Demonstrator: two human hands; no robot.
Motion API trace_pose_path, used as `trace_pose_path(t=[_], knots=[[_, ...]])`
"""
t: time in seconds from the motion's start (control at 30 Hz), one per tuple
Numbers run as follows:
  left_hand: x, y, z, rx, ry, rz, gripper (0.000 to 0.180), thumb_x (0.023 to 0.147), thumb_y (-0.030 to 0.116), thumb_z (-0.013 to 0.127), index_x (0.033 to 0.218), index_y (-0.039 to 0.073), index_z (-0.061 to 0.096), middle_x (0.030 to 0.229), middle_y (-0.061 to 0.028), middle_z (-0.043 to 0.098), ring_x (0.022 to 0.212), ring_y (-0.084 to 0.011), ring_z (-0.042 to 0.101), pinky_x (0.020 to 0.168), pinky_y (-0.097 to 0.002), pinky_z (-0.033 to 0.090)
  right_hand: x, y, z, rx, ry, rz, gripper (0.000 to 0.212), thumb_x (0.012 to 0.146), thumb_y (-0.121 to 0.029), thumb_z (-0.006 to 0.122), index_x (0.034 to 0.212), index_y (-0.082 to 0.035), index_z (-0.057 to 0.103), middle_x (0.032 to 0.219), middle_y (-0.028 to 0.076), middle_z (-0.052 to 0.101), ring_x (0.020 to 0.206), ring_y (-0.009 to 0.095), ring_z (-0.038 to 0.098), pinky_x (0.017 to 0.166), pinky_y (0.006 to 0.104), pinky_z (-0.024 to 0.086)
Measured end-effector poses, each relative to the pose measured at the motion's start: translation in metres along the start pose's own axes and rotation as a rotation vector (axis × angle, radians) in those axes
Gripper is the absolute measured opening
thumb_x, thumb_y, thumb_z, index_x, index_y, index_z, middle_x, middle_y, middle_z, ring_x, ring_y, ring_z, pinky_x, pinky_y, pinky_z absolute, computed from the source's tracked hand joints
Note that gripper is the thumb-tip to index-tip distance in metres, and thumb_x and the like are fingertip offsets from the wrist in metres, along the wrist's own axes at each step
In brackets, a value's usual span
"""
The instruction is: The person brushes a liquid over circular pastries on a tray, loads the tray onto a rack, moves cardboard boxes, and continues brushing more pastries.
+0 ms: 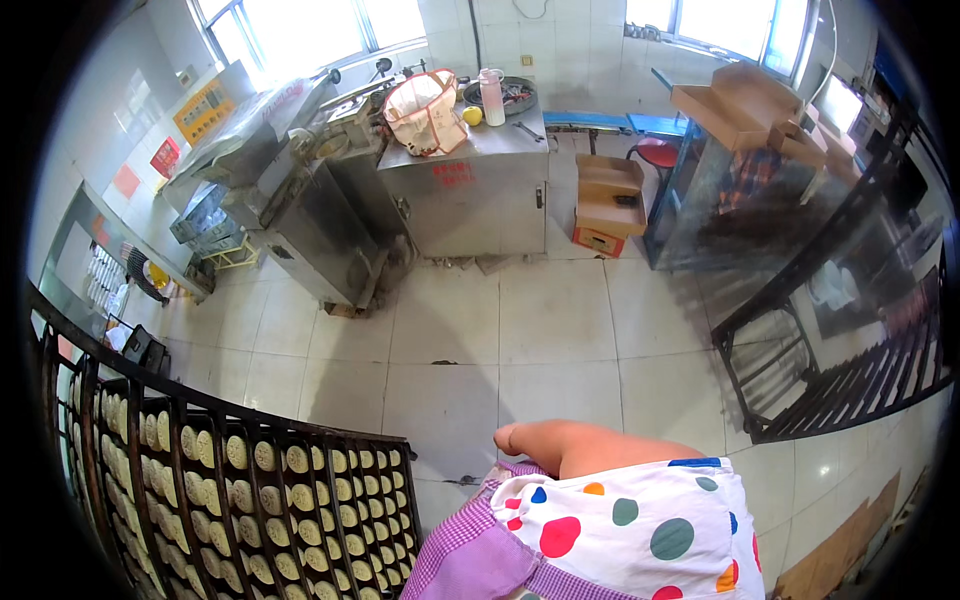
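Note:
My bare right forearm [600,447] reaches leftward across the front of my white, dotted clothing [640,530] and purple checked cloth [480,540]. Only a rounded bit of my right hand [507,438] shows at its end, and the fingers are hidden, so whether it holds anything cannot be told. My left hand is out of view. Nearest on the left stands a dark metal rack [230,412], its tiers filled with several rows of round, pale, flat dough pieces [297,459].
A dark slatted rack [850,400] stands at the right. Across the tiled floor [550,310] are a steel cabinet [470,205] bearing a bag [425,110] and a pink bottle [492,97], a grey machine [320,230], and an open cardboard box [608,190]. Flat cardboard [840,545] lies at the lower right.

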State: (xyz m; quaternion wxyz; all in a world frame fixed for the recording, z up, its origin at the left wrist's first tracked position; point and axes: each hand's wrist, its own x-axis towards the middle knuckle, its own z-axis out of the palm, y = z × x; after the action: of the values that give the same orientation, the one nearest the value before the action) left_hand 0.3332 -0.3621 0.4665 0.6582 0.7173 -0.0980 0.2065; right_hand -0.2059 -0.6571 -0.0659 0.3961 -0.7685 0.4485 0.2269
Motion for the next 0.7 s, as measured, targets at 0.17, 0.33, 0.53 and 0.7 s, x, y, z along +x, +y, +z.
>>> trace_pose_path(t=[0.17, 0.33, 0.53, 0.7], knots=[[-0.018, -0.011, 0.007, 0.031, -0.037, 0.013, 0.045, 0.085, 0.041, 0.054, 0.106, 0.001, 0.061, 0.100, -0.0111, 0.063, 0.087, -0.0239, 0.061, 0.080, -0.0363, 0.048, -0.018, -0.001, -0.002, -0.009, -0.007, -0.087, 0.025, 0.079, -0.011, 0.057, 0.100, -0.007, 0.068, 0.105, 0.016, 0.065, 0.098, 0.034, 0.061, 0.083, 0.0403, 0.049], [-0.049, -0.027, 0.014, 0.079, -0.114, 0.043, 0.044, 0.086, 0.040, 0.053, 0.106, 0.001, 0.060, 0.100, -0.0113, 0.063, 0.088, -0.0240, 0.061, 0.080, -0.0362, 0.048, -0.035, -0.021, 0.004, -0.040, -0.040, -0.195, 0.025, 0.078, -0.020, 0.059, 0.099, -0.009, 0.068, 0.102, 0.016, 0.065, 0.095, 0.034, 0.062, 0.082, 0.0413, 0.048], [-0.137, -0.064, 0.029, 0.152, -0.323, 0.092, 0.044, 0.086, 0.038, 0.053, 0.106, 0.000, 0.060, 0.100, -0.0116, 0.063, 0.088, -0.0240, 0.061, 0.080, -0.0362, 0.048, -0.099, -0.074, 0.007, 0.318, -0.228, -0.512, 0.042, 0.084, -0.039, 0.056, 0.104, -0.003, 0.065, 0.102, 0.016, 0.066, 0.094, 0.030, 0.061, 0.084, 0.0404, 0.046], [-0.251, -0.102, 0.039, 0.182, -0.614, 0.093, 0.043, 0.087, 0.037, 0.053, 0.106, 0.000, 0.060, 0.100, -0.0119, 0.063, 0.088, -0.0240, 0.061, 0.080, -0.0362, 0.048, -0.167, -0.068, 0.019, 0.592, -0.458, -0.773, 0.042, 0.087, -0.031, 0.055, 0.107, 0.006, 0.060, 0.108, 0.018, 0.063, 0.101, 0.030, 0.058, 0.089, 0.0394, 0.043]])
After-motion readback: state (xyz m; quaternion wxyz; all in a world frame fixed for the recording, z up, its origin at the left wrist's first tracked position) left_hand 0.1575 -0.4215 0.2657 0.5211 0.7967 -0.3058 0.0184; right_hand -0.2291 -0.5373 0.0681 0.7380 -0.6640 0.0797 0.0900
